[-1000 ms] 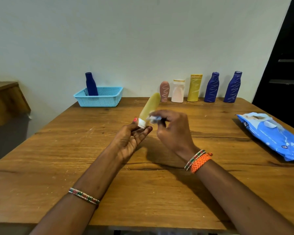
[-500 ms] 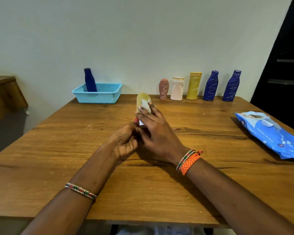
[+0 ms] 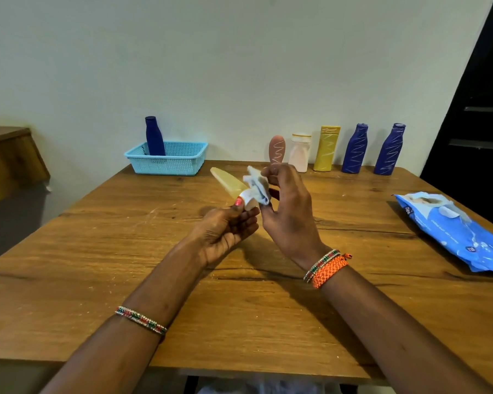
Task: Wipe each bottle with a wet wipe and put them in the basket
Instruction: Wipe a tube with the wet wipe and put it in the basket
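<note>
Wooden and broad, the table [image 3: 239,322] filled most of the view and bore everything else. At its right edge lay a blue pack of wet wipes [image 3: 453,228], flat on the wood. At the far left corner, against the wall, stood a light blue basket [image 3: 171,163] with one dark blue bottle [image 3: 154,136] upright inside it. Along the wall to the right stood a row of five: a brown bottle [image 3: 277,147], a white bottle [image 3: 300,153], a yellow bottle [image 3: 326,147], and two more blue bottles [image 3: 355,149] [image 3: 389,149], all upright and close beside one another.

Over the middle of the table, the left hand [image 3: 225,234] pinched the white cap end of a pale yellow tube [image 3: 228,182], which tilted up and away to the left, clear of the wood. The right hand [image 3: 291,214] was raised beside it, thumb and fingers pinching a crumpled white wet wipe [image 3: 256,184] that touched the tube near its cap.
</note>
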